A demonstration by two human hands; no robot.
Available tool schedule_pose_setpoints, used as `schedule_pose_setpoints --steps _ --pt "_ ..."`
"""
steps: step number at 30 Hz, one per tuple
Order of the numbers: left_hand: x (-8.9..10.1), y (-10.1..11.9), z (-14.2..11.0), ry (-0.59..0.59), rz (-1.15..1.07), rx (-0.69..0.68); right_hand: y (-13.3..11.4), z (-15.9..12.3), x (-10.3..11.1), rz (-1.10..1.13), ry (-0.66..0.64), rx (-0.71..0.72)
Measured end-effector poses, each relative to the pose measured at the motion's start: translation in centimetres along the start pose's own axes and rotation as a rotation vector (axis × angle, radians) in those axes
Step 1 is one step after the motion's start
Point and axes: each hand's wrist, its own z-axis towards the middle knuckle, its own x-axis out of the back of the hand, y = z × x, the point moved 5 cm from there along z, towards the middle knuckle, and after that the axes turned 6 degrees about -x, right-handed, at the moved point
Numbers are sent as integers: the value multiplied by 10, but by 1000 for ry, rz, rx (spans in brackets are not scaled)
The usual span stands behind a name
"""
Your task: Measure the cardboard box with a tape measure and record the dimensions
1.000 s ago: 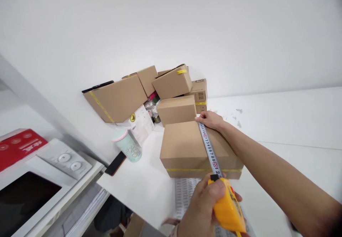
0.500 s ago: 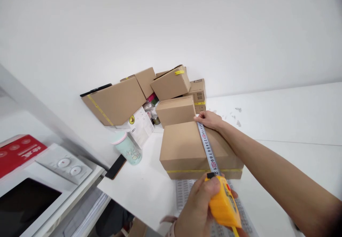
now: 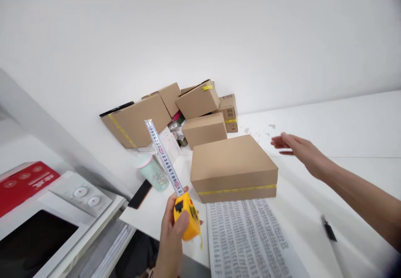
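Observation:
My left hand (image 3: 173, 223) grips a yellow tape measure (image 3: 191, 216) at the lower middle. Its numbered metal blade (image 3: 166, 161) sticks out up and to the left, with the free end in the air past the mint-green tumbler (image 3: 153, 173). Right of the blade, a closed cardboard box (image 3: 232, 159) lies on the white table, a yellow tape strip running along its front side. My right hand (image 3: 300, 148) hovers to the right of this box, apart from it, with fingers stretched out and nothing in them.
A printed sheet (image 3: 244, 236) lies in front of the box, and a black-gripped pen (image 3: 328, 230) to its right. Several cardboard boxes (image 3: 205, 130) are stacked against the wall. At lower left stand a microwave (image 3: 34, 236) and a red box (image 3: 28, 182).
My right hand has let go of the blade's end and moved right, off the box. My left hand has carried the tape measure left, its blade still out.

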Motion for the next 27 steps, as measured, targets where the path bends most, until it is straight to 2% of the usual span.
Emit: schedule_pose_setpoints --steps 1,3,6,9,14,17,20,24,27 --pt "3 0 3 28 21 -18 16 -11 6 -6 -9 -25" --pt "0 -6 8 2 35 3 44 -32 9 -24 -54 -73" --pt "-12 -13 16 -108 2 48 57 -58 -4 -33 -166 -58" --pt "-22 -3 21 -230 -23 50 36 -76 -18 -61 -236 51" --pt "-29 43 30 -304 -48 -53 -14 -85 -9 -127 -75 144" --pt "-37 62 35 -375 -57 -47 -22 -80 -1 -195 24 105" --pt "-46 71 31 -388 -38 -5 -16 -70 -2 -209 -8 19" --pt "-59 71 -4 -300 -170 67 -21 -52 -8 -325 -15 49" --pt "-83 49 -47 -311 -290 278 -44 -38 -11 -448 57 173"
